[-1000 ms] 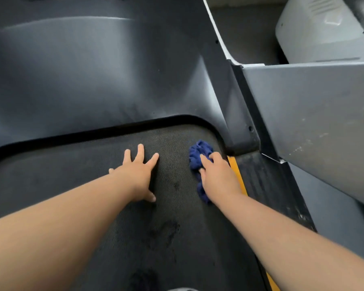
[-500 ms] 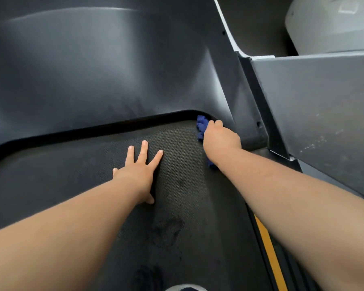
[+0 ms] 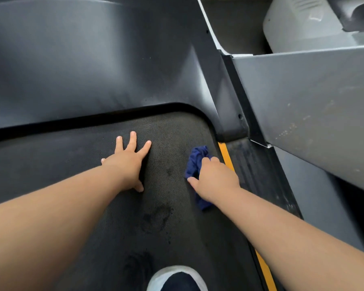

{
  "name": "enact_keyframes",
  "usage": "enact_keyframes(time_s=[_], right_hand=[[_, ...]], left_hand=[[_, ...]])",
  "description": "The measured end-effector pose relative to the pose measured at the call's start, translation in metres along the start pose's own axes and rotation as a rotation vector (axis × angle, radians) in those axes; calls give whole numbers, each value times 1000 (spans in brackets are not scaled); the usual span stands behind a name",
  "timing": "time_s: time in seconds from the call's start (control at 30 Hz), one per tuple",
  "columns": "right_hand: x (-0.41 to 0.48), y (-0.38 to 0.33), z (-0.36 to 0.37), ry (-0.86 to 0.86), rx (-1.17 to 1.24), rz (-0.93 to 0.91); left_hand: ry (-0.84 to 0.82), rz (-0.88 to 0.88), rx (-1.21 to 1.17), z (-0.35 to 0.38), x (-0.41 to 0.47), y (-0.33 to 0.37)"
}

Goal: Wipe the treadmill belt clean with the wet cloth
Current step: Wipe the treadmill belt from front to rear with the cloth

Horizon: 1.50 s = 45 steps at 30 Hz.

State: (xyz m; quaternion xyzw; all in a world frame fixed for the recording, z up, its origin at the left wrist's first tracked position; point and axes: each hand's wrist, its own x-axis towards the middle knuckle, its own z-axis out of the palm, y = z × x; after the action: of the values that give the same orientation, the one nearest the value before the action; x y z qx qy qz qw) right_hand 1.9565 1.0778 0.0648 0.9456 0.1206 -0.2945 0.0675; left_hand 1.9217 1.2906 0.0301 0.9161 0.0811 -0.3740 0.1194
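The black textured treadmill belt (image 3: pixel 168 131) fills the lower middle of the view and carries dark smudges near its centre. My left hand (image 3: pixel 126 162) lies flat on the belt with its fingers spread. My right hand (image 3: pixel 213 179) grips a crumpled dark blue cloth (image 3: pixel 194 160) and presses it onto the belt near the right edge. The cloth sticks out in front of my fingers and behind my wrist.
A yellow stripe (image 3: pixel 225 154) and a ribbed black side rail (image 3: pixel 250 164) run along the belt's right edge. The dark motor cover (image 3: pixel 93 59) rises ahead. A grey side panel (image 3: pixel 313 106) stands at right. A shoe tip (image 3: pixel 177 278) shows at the bottom.
My right hand has pulled the cloth back from the belt's far right corner toward me along the right edge. My left hand stays planted on the belt.
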Motion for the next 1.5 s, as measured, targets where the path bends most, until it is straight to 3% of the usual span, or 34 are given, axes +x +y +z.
enact_keyframes(time_s=[0.07,0.13,0.23,0.3,0.4,0.47,0.57,0.67,0.9,1.07,1.3,1.4,1.5], right_hand=[[0,7,-5,72,138,-34],[5,15,-14,72,447,-12],[12,27,-23,19,773,33],[10,28,-19,-32,833,90],[1,21,-9,-131,689,105],[-6,16,-18,-106,704,40],[-15,21,-42,-57,964,-84],[-18,32,-62,-129,1167,-222],[-28,40,-82,-215,1314,-353],[-33,43,-78,-102,1363,-293],[-36,42,-62,-45,1502,-179],[-39,38,-60,-59,1323,-355],[-37,34,-51,-59,865,-449]], left_hand=[[16,27,-9,0,-1,-4],[11,50,-62,-6,-4,-7],[78,81,-341,-15,-19,-4],[112,90,-651,-13,-29,6],[-11,69,-1051,-3,-38,33],[-62,50,-1180,1,-39,47],[-93,104,-1303,0,-37,56],[-158,189,-1409,-12,-42,57],[-60,205,-1578,-37,-55,63],[125,126,-1691,-47,-60,68],[358,115,-1655,-56,-65,66],[385,59,-1451,-49,-61,59],[329,57,-1369,-47,-64,56]])
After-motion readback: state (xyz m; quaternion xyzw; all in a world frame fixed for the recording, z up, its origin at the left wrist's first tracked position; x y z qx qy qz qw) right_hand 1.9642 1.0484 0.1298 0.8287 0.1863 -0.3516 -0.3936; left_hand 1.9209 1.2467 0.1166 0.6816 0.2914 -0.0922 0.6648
